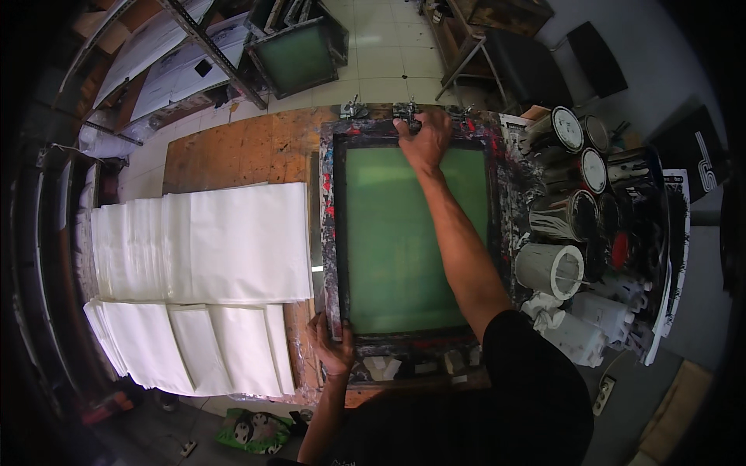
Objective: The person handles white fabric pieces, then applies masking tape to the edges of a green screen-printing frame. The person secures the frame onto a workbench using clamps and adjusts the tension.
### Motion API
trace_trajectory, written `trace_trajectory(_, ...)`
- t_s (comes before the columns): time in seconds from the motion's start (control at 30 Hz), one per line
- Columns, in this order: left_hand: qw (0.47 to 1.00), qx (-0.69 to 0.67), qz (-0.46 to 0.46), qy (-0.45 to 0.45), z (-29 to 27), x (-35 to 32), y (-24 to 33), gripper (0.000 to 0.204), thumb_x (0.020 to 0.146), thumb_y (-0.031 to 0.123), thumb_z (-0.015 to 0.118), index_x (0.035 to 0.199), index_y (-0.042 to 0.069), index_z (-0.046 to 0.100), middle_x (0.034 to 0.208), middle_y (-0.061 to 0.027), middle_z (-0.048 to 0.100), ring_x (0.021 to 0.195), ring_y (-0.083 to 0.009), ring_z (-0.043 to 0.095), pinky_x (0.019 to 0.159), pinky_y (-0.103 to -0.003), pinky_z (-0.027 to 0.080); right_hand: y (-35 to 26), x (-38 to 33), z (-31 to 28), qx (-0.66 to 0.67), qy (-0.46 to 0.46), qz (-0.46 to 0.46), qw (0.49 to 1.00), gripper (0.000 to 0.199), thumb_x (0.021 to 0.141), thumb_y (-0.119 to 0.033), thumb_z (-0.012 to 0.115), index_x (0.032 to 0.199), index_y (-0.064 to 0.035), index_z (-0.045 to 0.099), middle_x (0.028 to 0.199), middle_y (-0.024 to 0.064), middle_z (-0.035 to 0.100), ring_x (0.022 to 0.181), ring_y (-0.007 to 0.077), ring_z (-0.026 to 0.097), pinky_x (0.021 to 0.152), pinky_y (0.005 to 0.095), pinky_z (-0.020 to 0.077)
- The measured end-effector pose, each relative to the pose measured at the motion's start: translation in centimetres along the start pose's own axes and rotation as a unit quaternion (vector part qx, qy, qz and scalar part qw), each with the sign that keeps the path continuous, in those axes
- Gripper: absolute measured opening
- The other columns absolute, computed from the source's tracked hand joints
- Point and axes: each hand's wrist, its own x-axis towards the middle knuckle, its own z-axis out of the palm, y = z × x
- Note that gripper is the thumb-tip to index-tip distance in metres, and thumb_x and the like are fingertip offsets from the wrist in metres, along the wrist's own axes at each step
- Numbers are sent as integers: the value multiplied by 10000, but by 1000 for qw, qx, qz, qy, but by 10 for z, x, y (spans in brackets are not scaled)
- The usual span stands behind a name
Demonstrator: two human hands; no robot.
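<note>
Left hand nearest me, fingers curled on the printing frame's near-left corner. Right hand clamped over its far edge. I see the frame flat at the workbench's right side, beside white cloth stacks.

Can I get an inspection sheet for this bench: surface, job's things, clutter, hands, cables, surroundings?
Surface: wooden table, bare wood at the far left, paint-smeared around the frame.
Job's things: screen frame with green mesh lies flat; clamps at its far edge.
Clutter: paint cans and white tubs crowd the right side; two stacks of white sheets on the left.
Hands: left hand grips the frame's near left corner; right hand is on the far edge at a clamp.
Cables: nothing seen.
Surroundings: tiled floor, a second frame leaning by a shelf, a dark chair.
</note>
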Motion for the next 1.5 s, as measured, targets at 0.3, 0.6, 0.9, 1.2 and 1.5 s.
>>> trace_trajectory(0.3, 1000, -7, 16, 2, 0, 2, 0, 451, 849, 128, 728, 1245, -39, 592, 1136, -242, 582, 1055, -424, 568, 937, -509, 461, -52, -15, -13, 42, 133, 138, 981, 592, 824, -391, 827, 1168, 36, 603, 1262, 188, 558, 1290, 313, 474, 982, 485, 436)
trace_trajectory(0.6, 1000, -4, 16, 2, 0, -1, -4, 461, 835, 125, 742, 1248, -24, 599, 1143, -233, 587, 1060, -423, 569, 943, -509, 459, -93, -51, -22, 372, -186, 248, 875, 303, 846, -178, 780, 1089, -66, 639, 968, 59, 658, 642, 164, 608, 571, 324, 489)
trace_trajectory(0.9, 1000, 2, 4, -5, -2, 1, 1, 459, 832, 134, 741, 1241, -22, 603, 1131, -236, 589, 1048, -419, 570, 931, -510, 463, -24, -10, -15, 46, 45, 154, 986, 540, 836, -42, 731, 1341, -41, 537, 1179, 113, 582, 1019, 248, 592, 917, 415, 489)
trace_trajectory(1.2, 999, 4, 31, 11, 0, 0, -3, 457, 841, 130, 732, 1245, -32, 592, 1134, -239, 587, 1047, -421, 570, 929, -506, 464, -26, -50, -25, 344, -85, 187, 916, 352, 850, -40, 638, 1195, -58, 569, 858, 29, 642, 719, 135, 587, 675, 324, 497)
trace_trajectory(1.5, 1000, 1, 8, 1, -2, 1, 1, 448, 838, 114, 731, 1238, -35, 596, 1136, -237, 588, 1055, -419, 571, 937, -502, 467, -44, 13, -45, 347, -21, 285, 893, 216, 863, -44, 566, 1074, -39, 614, 787, 38, 601, 717, 144, 553, 756, 347, 471)
